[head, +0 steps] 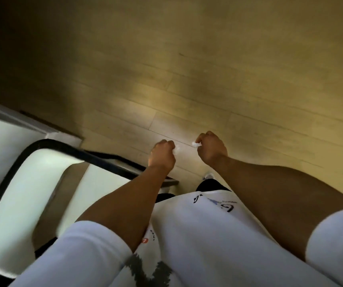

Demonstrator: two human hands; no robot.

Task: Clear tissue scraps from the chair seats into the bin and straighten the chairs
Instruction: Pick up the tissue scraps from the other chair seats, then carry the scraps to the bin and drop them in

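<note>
Seen from above, we hold both arms out over a pale wood-plank floor [239, 83], a fist at the end of each. Our right hand [212, 148] is curled closed on a small white tissue scrap [195, 143], which pokes out at the thumb side of the fist, toward the left hand; it is a crumpled wad with no clear long axis. Our left hand [163, 154] is curled too, and a second tissue scrap [176, 149], blurred and fainter, shows at its fingertips, on the side facing the right hand. We cannot tell which way that piece runs. The two scraps sit near each other in the gap between the fists, apart and above the floor. At lower left stands a white chair [21, 193] with a black-edged frame, its seat beside our left forearm. White sleeves and a white printed shirt [207, 235] fill the foreground, all softened by motion blur.
</note>
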